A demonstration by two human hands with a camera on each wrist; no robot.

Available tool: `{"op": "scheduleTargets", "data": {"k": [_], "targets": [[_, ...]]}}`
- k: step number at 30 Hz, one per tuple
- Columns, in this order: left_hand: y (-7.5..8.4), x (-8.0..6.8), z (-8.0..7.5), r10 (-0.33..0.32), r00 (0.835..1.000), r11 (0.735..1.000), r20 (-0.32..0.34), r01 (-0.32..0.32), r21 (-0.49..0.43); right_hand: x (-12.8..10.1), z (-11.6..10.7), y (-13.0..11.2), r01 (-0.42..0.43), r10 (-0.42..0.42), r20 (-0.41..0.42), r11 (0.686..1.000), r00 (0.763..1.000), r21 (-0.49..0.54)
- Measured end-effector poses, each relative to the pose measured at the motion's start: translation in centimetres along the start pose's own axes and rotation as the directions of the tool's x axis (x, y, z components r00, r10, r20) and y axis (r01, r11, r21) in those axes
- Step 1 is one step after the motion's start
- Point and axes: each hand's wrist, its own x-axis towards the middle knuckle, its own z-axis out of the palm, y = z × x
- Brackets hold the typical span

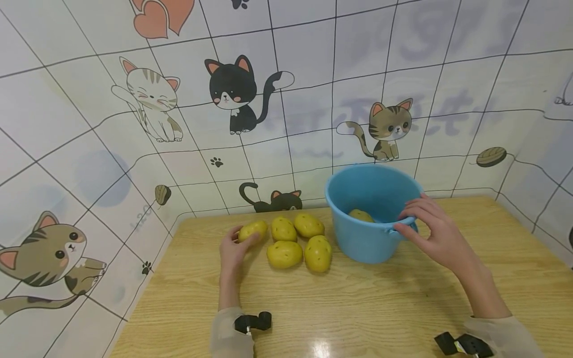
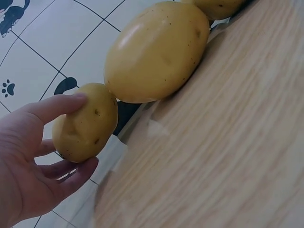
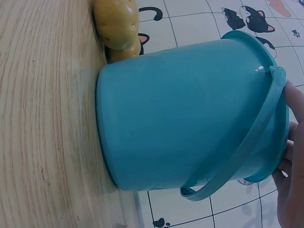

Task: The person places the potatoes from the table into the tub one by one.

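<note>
My left hand (image 1: 233,251) grips a yellow potato (image 1: 253,231) at the left end of a group of potatoes, thumb on one side and fingers on the other in the left wrist view. Beside it lie several more, among them a front potato (image 1: 284,254) and a potato (image 1: 318,254) nearest the bucket. A blue bucket (image 1: 367,243) stands upright to their right, with one potato (image 1: 360,215) visible inside. My right hand (image 1: 431,231) holds the bucket's right rim, fingers over the edge and thumb outside. The bucket's handle (image 3: 242,147) hangs down along its side.
The wooden table (image 1: 286,308) meets a wall (image 1: 309,114) with a grid and cartoon cats right behind the potatoes and bucket. Black camera mounts sit on both wrists, over light sleeves.
</note>
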Motion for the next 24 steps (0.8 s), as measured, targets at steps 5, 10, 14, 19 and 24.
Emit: {"op": "scheduleTargets", "data": {"k": [5, 10, 14, 19, 24], "targets": [[0.4, 0.0, 0.1, 0.025, 0.999, 1.000, -0.023, -0.024, 0.013, 0.0, 0.0, 0.0, -0.003, 0.003, 0.003, 1.000, 1.000, -0.002], [1.1, -0.1, 0.2, 0.049, 0.998, 0.999, -0.039, -0.048, 0.013, 0.0, 0.0, 0.0, 0.004, -0.004, -0.001, 1.000, 1.000, -0.001], [1.6, -0.1, 0.3, 0.061, 0.997, 0.998, -0.049, -0.061, -0.014, 0.0, 0.0, 0.0, 0.017, -0.017, -0.007, 1.000, 1.000, 0.003], [2.7, -0.3, 0.4, 0.089, 0.995, 0.995, -0.053, -0.091, -0.040, 0.0, -0.1, 0.0, 0.013, -0.013, -0.005, 1.000, 1.000, 0.008], [4.2, -0.8, 0.5, 0.114, 0.992, 0.992, -0.051, -0.117, -0.054, 0.0, -0.1, 0.0, 0.011, -0.011, -0.003, 1.000, 1.000, 0.008]]}}
